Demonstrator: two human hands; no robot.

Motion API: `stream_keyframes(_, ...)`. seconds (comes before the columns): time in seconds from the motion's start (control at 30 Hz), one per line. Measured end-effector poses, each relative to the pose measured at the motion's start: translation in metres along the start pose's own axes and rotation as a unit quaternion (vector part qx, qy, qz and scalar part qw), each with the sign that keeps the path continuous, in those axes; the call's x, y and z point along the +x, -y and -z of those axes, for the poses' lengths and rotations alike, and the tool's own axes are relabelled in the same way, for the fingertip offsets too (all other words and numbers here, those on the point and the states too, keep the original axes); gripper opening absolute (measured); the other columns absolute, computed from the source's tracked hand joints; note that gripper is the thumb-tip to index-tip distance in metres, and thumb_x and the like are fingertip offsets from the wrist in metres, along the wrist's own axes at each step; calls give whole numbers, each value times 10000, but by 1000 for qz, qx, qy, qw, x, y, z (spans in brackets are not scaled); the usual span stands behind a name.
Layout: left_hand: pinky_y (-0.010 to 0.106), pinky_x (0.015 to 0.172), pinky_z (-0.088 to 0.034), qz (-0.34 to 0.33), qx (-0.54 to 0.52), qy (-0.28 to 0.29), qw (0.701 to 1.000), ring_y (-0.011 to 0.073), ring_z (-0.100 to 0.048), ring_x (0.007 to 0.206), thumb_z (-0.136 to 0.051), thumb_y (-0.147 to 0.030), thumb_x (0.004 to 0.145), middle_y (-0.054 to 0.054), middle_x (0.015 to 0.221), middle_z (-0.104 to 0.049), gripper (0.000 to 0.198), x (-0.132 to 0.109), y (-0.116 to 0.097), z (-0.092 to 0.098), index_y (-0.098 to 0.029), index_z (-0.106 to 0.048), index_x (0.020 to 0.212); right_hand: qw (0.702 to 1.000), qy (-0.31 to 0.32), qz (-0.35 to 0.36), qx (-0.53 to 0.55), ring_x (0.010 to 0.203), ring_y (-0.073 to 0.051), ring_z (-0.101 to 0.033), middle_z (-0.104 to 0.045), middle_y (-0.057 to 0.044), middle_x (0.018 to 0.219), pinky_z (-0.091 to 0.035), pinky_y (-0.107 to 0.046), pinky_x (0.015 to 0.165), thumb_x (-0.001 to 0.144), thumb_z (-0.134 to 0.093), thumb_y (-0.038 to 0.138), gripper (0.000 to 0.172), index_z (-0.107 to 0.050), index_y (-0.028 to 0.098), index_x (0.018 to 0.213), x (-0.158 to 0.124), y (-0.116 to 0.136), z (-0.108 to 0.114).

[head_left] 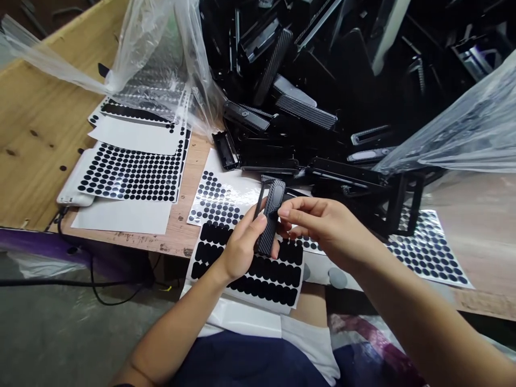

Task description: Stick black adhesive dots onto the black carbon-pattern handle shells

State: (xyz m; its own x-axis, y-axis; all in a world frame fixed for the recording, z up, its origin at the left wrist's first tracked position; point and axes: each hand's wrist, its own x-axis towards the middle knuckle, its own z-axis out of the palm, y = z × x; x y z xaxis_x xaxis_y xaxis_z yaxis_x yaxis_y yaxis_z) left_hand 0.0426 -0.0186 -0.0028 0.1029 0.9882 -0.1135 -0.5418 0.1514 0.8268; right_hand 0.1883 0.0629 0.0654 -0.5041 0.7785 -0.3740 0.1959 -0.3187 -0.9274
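My left hand (pixel 241 243) is closed round a long black plastic part (pixel 271 217) with a carbon-weave pattern, held upright over my lap. My right hand (pixel 322 223) is beside it, thumb and fingertips pinched against the part's upper right side; whether something tiny sits in the pinch I cannot make out. Under both hands lies a white sheet of black oblong stickers (pixel 262 274), and a sheet of round black dot stickers (pixel 215 201) lies just beyond it.
A large heap of black plastic parts (pixel 322 91) fills the table's far middle and right. More dot sticker sheets (pixel 133 172) lie at the left under a clear plastic bag (pixel 153 48). Another dot sheet (pixel 427 252) and a clear bag (pixel 471 129) are at the right. The wooden table edge (pixel 121 242) runs below.
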Motion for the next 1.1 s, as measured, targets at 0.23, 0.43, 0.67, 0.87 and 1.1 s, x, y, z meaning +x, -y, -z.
stream_keyframes(0.23, 285, 595, -455, -13, 17, 5, 1000, 164, -591, 557, -490, -555, 1045, -19, 630, -599, 606, 0, 3, 2, -158, -460, 1501, 1000, -7, 10, -17, 609, -127, -602, -652, -1, 663, -553, -278, 611, 633, -916, 598, 451, -730, 190, 682, 2, 0, 0)
stream_keyframes(0.43, 275, 595, -455, -11, 11, 7, 1000, 155, -590, 561, -490, -544, 1047, -18, 641, -602, 593, 0, 3, 2, -162, -461, 1499, 998, -27, 37, -50, 583, -130, -584, -662, -10, 633, -521, -268, 565, 661, -912, 579, 422, -758, 189, 711, 0, 1, -2)
stream_keyframes(0.67, 280, 603, -473, -7, 13, 6, 1000, 152, -606, 584, -502, -541, 1043, 12, 747, -635, 596, -1, 2, 2, -179, -467, 1515, 990, -52, 72, -109, 613, -162, -641, -711, -30, 679, -552, -299, 605, 727, -871, 572, 397, -761, 192, 756, -5, 3, -2)
stream_keyframes(0.87, 267, 606, -491, -9, 8, 7, 1000, 128, -616, 604, -512, -519, 1049, 53, 917, -687, 558, -1, 3, 2, -182, -477, 1493, 984, -61, 91, -138, 625, -180, -665, -716, -41, 699, -553, -308, 591, 727, -858, 600, 431, -732, 189, 759, -7, 2, -6)
stream_keyframes(1.1, 237, 549, -457, -31, 33, 23, 999, 94, -576, 558, -618, -572, 990, 8, 864, -629, 585, 0, -2, 0, -185, -488, 1408, 971, -109, 149, -149, 635, -179, -686, -689, 6, 752, -568, -305, 599, 798, -817, 538, 412, -543, 243, 889, -9, -3, 3)
